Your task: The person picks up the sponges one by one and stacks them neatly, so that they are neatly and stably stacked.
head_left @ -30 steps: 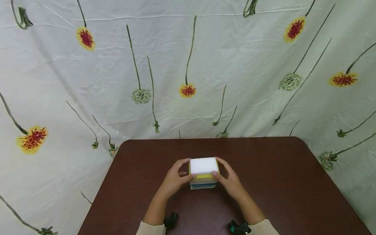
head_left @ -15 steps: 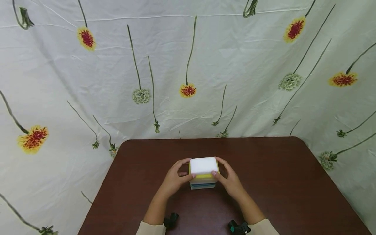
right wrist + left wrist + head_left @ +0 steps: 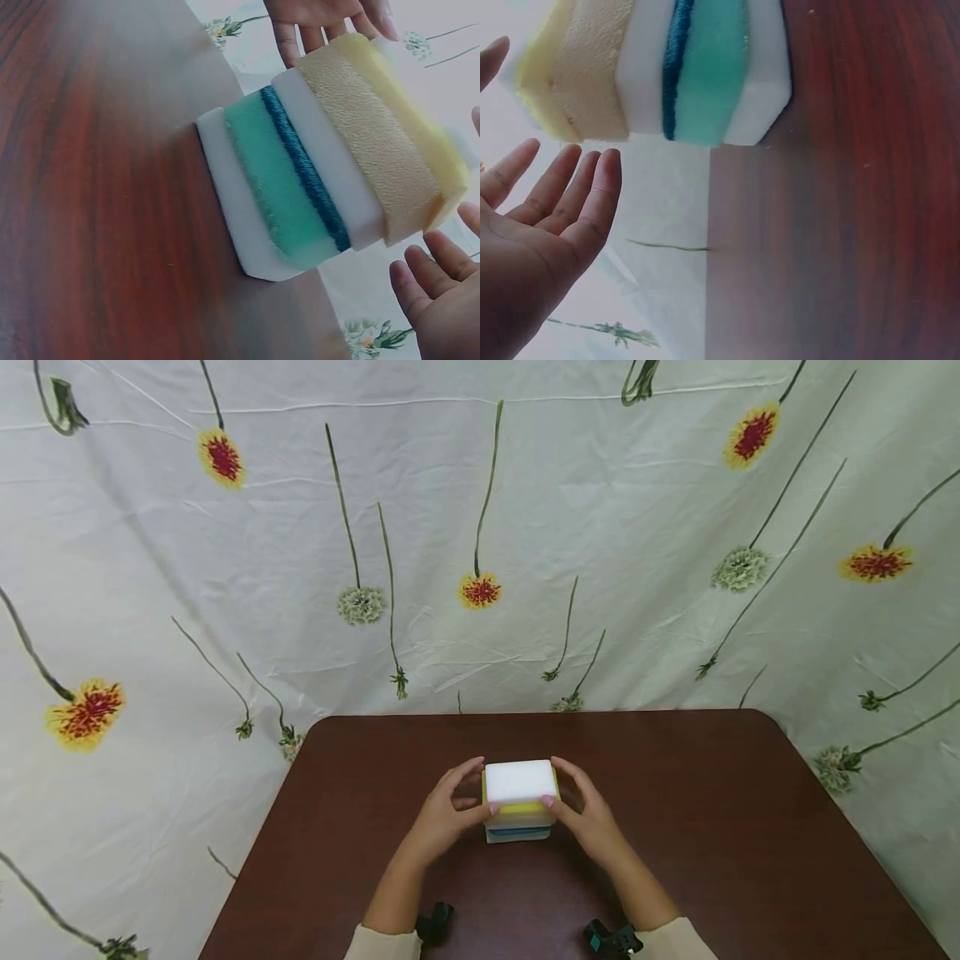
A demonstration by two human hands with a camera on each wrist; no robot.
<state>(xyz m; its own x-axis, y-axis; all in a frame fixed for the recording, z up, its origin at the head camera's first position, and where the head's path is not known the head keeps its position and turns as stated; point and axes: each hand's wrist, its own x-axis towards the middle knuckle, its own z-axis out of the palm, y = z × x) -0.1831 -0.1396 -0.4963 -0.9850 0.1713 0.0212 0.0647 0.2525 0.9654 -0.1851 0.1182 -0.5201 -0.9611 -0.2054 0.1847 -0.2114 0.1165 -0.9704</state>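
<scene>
Several sponges form an upright stack on the brown table. A white block (image 3: 521,782) tops it, over a yellow-and-tan sponge (image 3: 375,142). Below come another white block (image 3: 330,165), a green sponge with a dark blue scrub face (image 3: 262,184), and a white block (image 3: 759,82) at the bottom. My left hand (image 3: 442,814) is at the stack's left side and my right hand (image 3: 595,822) at its right. Both have loosely spread fingers; the wrist views show gaps between fingertips and sponges. From the head, both thumbs overlap the yellow layer's front.
The brown table (image 3: 720,843) has rounded far corners. Behind it hangs a white cloth (image 3: 420,543) printed with flowers. A dark wrist device (image 3: 437,922) sits by the left sleeve, and another dark device (image 3: 611,939) by the right one.
The fingers of both hands have drawn slightly outward and up from the top block's far corners. The stack stays in place.
</scene>
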